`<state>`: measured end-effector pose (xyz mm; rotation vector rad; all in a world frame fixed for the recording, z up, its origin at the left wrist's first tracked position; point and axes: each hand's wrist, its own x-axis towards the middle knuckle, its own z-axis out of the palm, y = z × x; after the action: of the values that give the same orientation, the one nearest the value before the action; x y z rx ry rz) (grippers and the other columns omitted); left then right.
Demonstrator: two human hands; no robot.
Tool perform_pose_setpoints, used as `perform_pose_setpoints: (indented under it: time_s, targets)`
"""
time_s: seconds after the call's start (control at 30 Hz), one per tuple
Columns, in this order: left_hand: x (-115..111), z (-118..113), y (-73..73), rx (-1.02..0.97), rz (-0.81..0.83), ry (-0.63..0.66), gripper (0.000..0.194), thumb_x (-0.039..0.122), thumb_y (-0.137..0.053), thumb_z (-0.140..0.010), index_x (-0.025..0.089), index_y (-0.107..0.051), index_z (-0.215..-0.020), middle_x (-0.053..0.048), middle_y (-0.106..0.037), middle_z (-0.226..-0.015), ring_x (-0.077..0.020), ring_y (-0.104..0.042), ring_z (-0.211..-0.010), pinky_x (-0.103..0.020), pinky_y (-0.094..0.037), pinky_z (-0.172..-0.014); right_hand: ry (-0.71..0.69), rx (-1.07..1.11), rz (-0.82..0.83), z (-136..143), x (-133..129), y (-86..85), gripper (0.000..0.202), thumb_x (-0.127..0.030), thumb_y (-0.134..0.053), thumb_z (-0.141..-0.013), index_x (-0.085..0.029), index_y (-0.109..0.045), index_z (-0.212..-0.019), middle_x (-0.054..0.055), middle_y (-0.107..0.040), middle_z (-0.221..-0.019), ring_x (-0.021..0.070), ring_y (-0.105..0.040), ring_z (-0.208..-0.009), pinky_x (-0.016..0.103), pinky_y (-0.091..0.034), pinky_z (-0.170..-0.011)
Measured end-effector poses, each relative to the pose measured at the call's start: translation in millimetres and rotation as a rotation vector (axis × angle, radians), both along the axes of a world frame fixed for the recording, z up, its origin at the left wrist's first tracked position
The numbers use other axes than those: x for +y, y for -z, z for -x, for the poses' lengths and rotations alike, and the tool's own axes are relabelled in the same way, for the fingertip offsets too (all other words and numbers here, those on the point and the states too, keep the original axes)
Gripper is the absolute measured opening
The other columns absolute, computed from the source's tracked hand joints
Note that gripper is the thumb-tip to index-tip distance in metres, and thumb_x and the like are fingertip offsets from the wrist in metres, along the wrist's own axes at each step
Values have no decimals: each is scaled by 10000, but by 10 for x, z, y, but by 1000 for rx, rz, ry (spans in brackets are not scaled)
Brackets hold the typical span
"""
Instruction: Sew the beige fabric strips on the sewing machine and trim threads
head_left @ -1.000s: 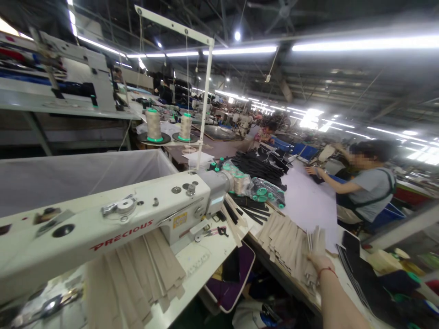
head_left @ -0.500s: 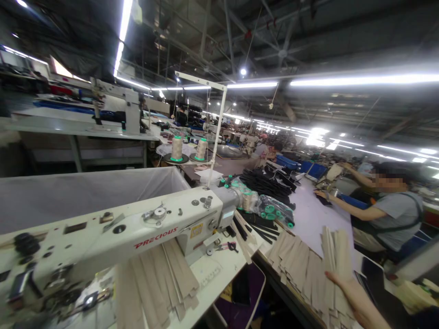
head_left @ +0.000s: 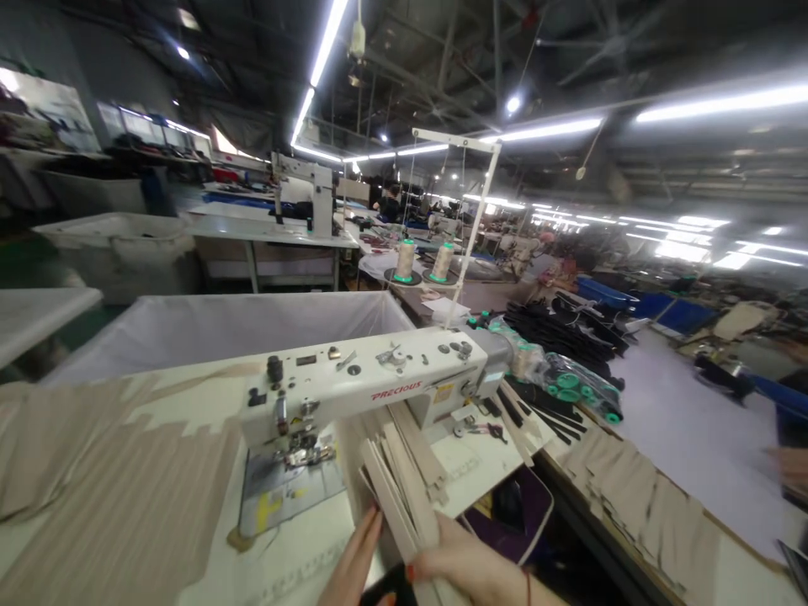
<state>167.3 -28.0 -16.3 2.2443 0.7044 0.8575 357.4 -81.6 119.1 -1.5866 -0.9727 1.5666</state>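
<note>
In the head view, a bundle of beige fabric strips stands tilted at the front edge of the sewing machine table. My right hand is closed around its lower right side. Against the bundle's left side rests my left hand, its fingers stretched out. The lower part of the left hand is cut off by the frame. More beige strips lie under the arm of the white sewing machine, just behind the bundle.
Rows of beige strips cover the table's left side. Further strips lie on the right-hand table. Small scissors, black strips and bagged green spools sit beyond the machine. A white-lined bin is behind it.
My right hand has brought the bundle from the right-hand table leftward to the machine table. My left hand has come into view beside it. The view has turned left; the co-worker is mostly out of frame.
</note>
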Motion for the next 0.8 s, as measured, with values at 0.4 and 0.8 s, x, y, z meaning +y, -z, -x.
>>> perform_pose_setpoints:
  time_s: [0.4,0.8]
  targets:
    - [433,8,-307,81,54,-147,583,246,-375,-996,178,-197,-1547,-176,-251,-1606,-298,-278,-1463,-522,-343,-1147,112,-789,-184,-82,1316,-48,468,-340,-678,-873,-183,-520,-1284,101,-522,-1339,280,-536,-1185,522,-444,-998]
    - [685,-93,-79,192,-210,-137,906,406,-604,-867,162,-74,-1560,-213,-115,-1629,-413,-123,-1482,-611,-279,-1137,86,-1112,-500,9,828,358,720,-356,-662,-820,-200,-374,-1462,114,-298,-1579,293,-236,-1460,478,-201,-1197]
